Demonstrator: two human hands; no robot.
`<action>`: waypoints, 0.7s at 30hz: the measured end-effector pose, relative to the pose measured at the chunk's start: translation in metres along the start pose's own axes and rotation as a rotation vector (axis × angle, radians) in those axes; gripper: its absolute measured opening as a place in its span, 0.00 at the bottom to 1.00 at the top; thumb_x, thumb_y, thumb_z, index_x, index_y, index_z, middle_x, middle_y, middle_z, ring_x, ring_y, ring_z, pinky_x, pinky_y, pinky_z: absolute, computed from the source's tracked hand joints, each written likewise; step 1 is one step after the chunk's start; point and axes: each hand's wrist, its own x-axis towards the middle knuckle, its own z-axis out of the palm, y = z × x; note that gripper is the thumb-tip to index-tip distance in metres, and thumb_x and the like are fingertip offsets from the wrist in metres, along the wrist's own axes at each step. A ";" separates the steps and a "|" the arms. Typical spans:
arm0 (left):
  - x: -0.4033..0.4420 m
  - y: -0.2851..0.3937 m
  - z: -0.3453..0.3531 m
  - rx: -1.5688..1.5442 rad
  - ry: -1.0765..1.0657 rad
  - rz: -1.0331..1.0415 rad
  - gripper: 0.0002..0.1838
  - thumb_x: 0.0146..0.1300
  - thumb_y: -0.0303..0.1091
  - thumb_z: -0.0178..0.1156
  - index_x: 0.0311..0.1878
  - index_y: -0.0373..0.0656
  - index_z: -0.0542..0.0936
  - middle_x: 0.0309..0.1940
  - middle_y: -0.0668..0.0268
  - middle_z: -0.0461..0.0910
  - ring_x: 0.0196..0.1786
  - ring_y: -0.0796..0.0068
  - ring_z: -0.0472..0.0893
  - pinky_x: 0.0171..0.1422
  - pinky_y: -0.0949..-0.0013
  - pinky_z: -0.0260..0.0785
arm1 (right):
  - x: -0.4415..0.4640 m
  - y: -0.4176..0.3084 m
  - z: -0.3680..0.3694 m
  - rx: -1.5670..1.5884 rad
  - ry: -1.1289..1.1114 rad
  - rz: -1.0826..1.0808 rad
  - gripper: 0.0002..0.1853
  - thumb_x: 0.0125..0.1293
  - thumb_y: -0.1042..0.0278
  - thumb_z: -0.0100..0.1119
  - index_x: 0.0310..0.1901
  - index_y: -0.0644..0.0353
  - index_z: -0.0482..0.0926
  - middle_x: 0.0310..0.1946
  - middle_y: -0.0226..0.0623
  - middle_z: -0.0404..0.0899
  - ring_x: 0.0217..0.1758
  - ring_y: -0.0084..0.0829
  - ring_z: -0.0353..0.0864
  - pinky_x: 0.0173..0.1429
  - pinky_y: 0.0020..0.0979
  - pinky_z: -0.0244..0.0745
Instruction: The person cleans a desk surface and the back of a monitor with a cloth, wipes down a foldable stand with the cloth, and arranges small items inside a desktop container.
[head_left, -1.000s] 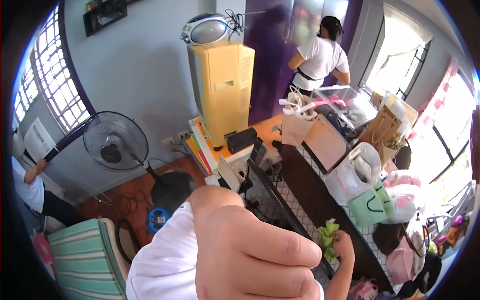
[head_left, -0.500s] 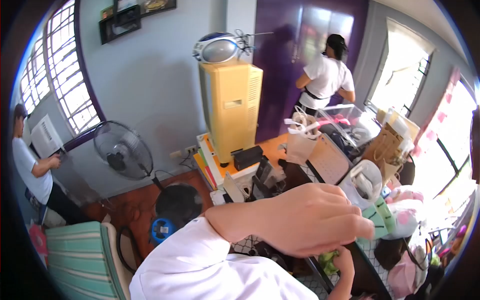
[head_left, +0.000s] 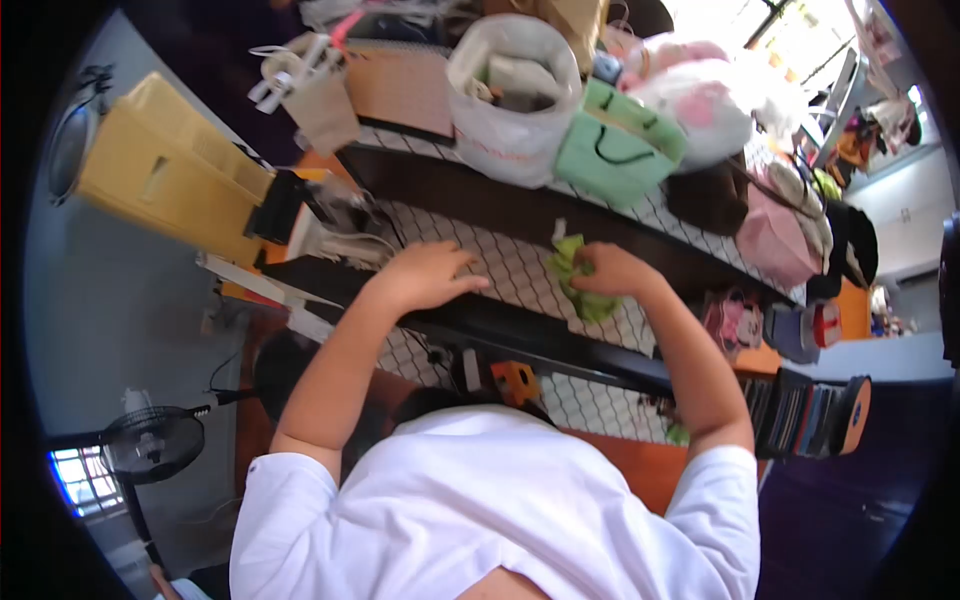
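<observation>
My right hand [head_left: 608,270] is closed on a crumpled green cloth [head_left: 590,295], which lies against the patterned shelf surface [head_left: 500,262]. To its left, my left hand [head_left: 430,275] hovers at the shelf's dark front edge, palm down, fingers apart and holding nothing. Behind both hands runs a dark raised board [head_left: 450,195]. Above it stand a white plastic bag [head_left: 515,125], a mint green paper bag [head_left: 612,150] and a beige paper bag [head_left: 322,115].
A yellow cabinet [head_left: 165,165] stands at the left, with a fan [head_left: 153,445] below it. Pink bags [head_left: 775,240] and a row of discs or books [head_left: 795,415] are at the right. Another person's hand [head_left: 163,582] shows at the bottom left.
The view has swung down and right onto the shelf. My left arm has drawn back from in front of the camera to the shelf edge. The green cloth remains in my right hand.
</observation>
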 end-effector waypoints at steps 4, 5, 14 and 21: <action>0.012 0.000 0.023 -0.011 -0.078 -0.040 0.25 0.62 0.51 0.53 0.54 0.41 0.75 0.46 0.54 0.76 0.51 0.53 0.74 0.57 0.59 0.65 | 0.035 0.062 0.044 -0.195 -0.193 -0.023 0.21 0.48 0.58 0.63 0.44 0.60 0.79 0.40 0.50 0.79 0.46 0.47 0.78 0.51 0.41 0.72; 0.010 0.004 0.020 0.006 -0.123 -0.080 0.25 0.62 0.50 0.54 0.54 0.41 0.75 0.46 0.54 0.76 0.51 0.54 0.74 0.57 0.59 0.65 | 0.046 0.081 0.064 -0.242 -0.239 -0.034 0.21 0.47 0.59 0.64 0.44 0.60 0.79 0.38 0.50 0.79 0.45 0.48 0.79 0.51 0.42 0.73; 0.016 -0.005 0.005 -0.091 -0.094 -0.184 0.24 0.61 0.44 0.56 0.56 0.39 0.73 0.46 0.54 0.75 0.50 0.53 0.73 0.57 0.59 0.64 | 0.170 0.100 0.178 -0.048 -0.286 -0.162 0.21 0.51 0.68 0.63 0.48 0.60 0.76 0.49 0.47 0.75 0.52 0.43 0.75 0.54 0.40 0.71; 0.019 -0.004 0.008 -0.036 -0.129 -0.173 0.24 0.60 0.44 0.57 0.56 0.40 0.72 0.47 0.56 0.75 0.51 0.53 0.72 0.59 0.59 0.62 | 0.203 0.085 0.256 0.009 -0.410 -0.152 0.17 0.62 0.65 0.51 0.52 0.57 0.76 0.50 0.46 0.76 0.52 0.42 0.75 0.57 0.40 0.70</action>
